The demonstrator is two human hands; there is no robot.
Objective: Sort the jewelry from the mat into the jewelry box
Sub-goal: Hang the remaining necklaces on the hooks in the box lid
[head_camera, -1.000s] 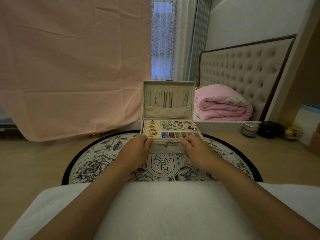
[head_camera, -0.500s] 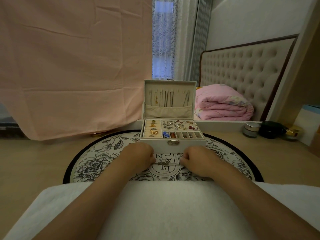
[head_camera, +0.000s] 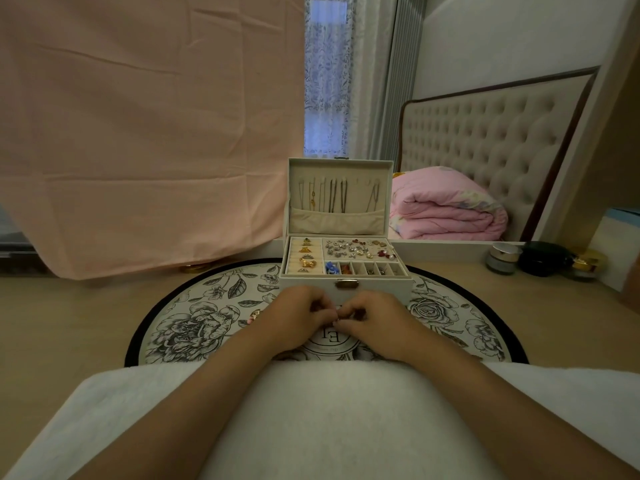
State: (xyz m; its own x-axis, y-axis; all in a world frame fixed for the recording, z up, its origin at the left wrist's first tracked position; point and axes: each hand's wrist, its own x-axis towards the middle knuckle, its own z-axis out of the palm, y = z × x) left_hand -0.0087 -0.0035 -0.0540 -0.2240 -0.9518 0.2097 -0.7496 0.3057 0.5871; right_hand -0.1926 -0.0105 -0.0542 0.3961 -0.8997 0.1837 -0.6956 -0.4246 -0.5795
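The white jewelry box (head_camera: 381, 288) stands open at the far side of the round floral mat (head_camera: 194, 327). Necklaces hang in its upright lid (head_camera: 339, 188), rings (head_camera: 306, 260) fill the left slots, and earrings (head_camera: 356, 249) lie in the top right tray. My left hand (head_camera: 301, 317) and my right hand (head_camera: 377, 323) rest on the mat just in front of the box. Their fingertips are pinched together on a small jewelry piece (head_camera: 336, 320), which is mostly hidden. One small pink jewel (head_camera: 254, 315) lies on the mat left of my left hand.
Three cosmetic jars (head_camera: 504, 258) stand on the table at the right. A pink cloth (head_camera: 138, 133) hangs at the back left, with a gold lid (head_camera: 194, 268) under its hem. A white cushion (head_camera: 329, 417) covers my lap at the near edge.
My hands left the front of the box, came down onto the mat, and drew together until the fingertips met over the small piece between them.
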